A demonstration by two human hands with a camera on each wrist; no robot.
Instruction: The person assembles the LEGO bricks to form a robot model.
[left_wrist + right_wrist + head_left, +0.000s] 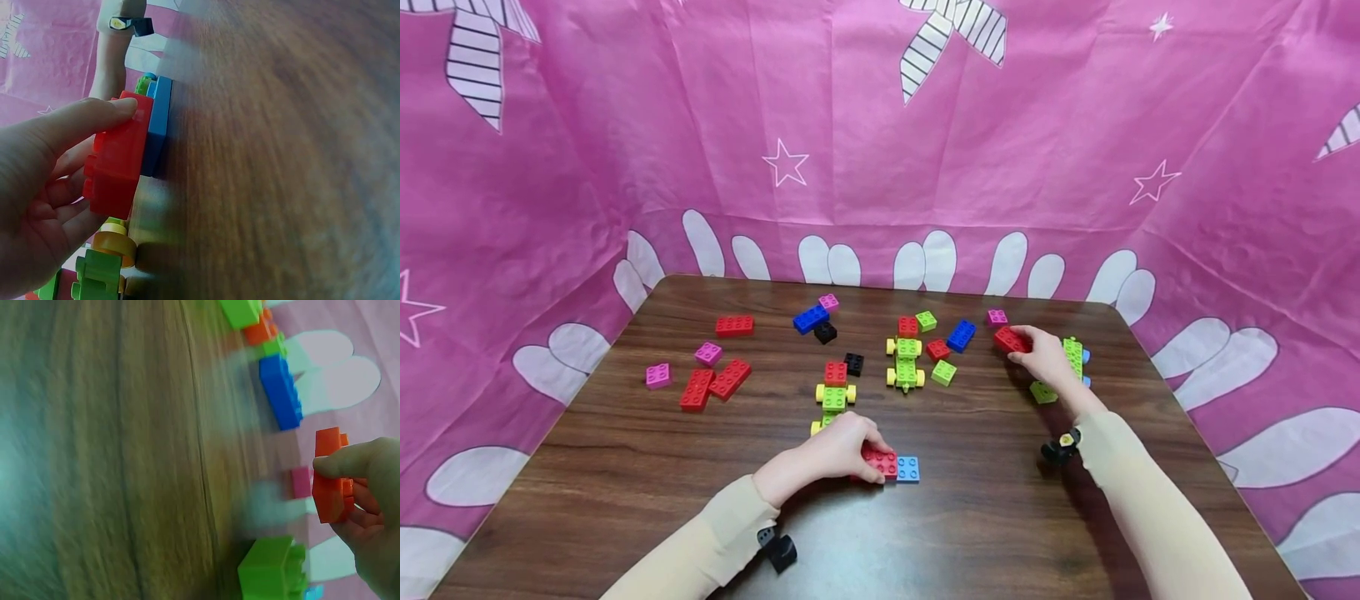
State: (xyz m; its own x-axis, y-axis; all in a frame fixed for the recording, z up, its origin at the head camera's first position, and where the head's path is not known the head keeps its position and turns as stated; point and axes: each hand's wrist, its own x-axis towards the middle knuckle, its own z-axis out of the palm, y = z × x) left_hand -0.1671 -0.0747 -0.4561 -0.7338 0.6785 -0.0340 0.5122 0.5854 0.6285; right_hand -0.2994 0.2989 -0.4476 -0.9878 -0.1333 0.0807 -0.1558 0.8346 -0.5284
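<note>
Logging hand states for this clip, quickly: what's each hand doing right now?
Left hand: closed, holding a red brick beside a light-blue brick.
Right hand: closed, holding another red brick.

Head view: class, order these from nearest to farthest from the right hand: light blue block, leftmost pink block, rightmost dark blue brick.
1. Rightmost dark blue brick: left of the right hand.
2. Light blue block: left, lower in the view.
3. Leftmost pink block: far over to the left.
</note>
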